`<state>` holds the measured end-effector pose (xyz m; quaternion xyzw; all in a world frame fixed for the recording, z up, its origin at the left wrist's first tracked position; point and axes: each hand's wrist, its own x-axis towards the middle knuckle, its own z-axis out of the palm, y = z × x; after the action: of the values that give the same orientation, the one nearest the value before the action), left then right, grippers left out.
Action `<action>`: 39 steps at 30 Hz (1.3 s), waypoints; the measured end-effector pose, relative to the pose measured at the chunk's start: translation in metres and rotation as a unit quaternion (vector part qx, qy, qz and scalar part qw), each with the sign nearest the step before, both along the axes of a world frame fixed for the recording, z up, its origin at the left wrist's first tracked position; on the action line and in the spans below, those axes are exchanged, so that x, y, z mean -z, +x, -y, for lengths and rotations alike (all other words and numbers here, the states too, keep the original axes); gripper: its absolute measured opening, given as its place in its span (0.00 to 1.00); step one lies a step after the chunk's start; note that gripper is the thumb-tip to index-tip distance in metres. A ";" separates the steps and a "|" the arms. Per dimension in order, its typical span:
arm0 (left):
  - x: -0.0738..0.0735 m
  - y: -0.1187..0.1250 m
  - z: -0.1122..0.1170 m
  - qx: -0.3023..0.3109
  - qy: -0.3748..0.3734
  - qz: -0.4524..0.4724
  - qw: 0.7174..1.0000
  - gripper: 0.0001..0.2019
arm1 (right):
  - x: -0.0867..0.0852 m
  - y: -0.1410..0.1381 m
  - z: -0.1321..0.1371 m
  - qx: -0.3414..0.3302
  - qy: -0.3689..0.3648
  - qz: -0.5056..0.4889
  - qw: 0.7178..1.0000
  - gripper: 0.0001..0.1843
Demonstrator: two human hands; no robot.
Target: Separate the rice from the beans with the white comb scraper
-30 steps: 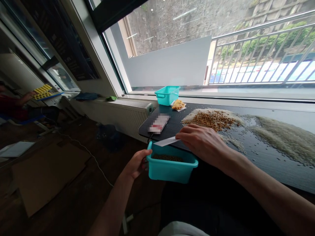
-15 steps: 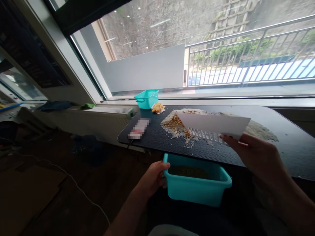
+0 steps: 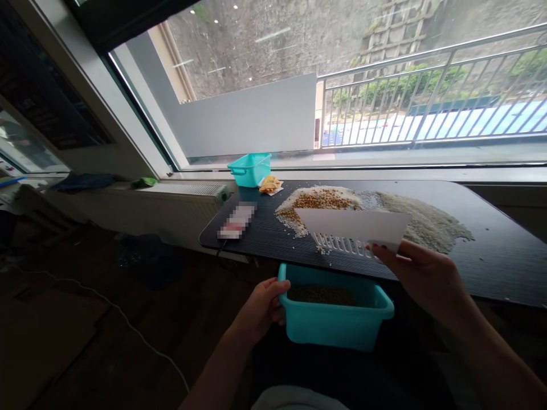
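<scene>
My left hand [image 3: 261, 307] grips the left rim of a turquoise plastic tub [image 3: 335, 327], thumb over the edge and fingers outside. Dark greenish grains [image 3: 322, 294] cover the tub's bottom. The tub is just below the table's front edge. In my right hand [image 3: 427, 270] is a white slotted sheet [image 3: 352, 222], pinched at its right end, with a row of slots along its lower side. It is tilted over the front of the table. Behind it lies a heap of white grains with golden kernels [image 3: 325, 199], partly hidden by the sheet.
A pale grain pile [image 3: 431, 222] spreads on the right of the dark table [image 3: 504, 256]. At the back left are a smaller turquoise basket [image 3: 252, 171] and a yellowish crumpled item [image 3: 270, 184]. A blurred-out item [image 3: 237, 220] lies at the left edge. The window stands behind.
My right hand has brought the slotted sheet left and nearer the table's front edge, uncovering more of the kernels. My left hand keeps its hold on the tub. The view has shifted slightly.
</scene>
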<state>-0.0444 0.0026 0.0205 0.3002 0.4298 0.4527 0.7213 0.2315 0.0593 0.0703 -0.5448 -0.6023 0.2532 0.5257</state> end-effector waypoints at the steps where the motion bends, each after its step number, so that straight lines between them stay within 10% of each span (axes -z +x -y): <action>1: -0.001 0.000 0.000 -0.001 -0.001 0.000 1.000 0.25 | 0.001 0.001 0.000 0.004 0.000 0.003 1.000 0.18; 25: -0.003 0.000 0.000 0.014 0.008 -0.019 1.000 0.28 | 0.000 -0.002 0.020 -0.041 -0.100 -0.120 0.987 0.19; 32: -0.003 0.004 0.000 0.010 0.007 -0.012 1.000 0.27 | -0.006 0.003 0.027 0.138 -0.032 -0.172 0.975 0.13; 39: 0.001 0.006 0.000 0.010 0.004 -0.012 1.000 0.26 | 0.019 0.007 0.028 0.043 -0.059 -0.145 0.987 0.18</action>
<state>-0.0386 0.0025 0.0198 0.3127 0.4333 0.4436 0.7195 0.2384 0.0317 0.0512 -0.5575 -0.4797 0.3417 0.5851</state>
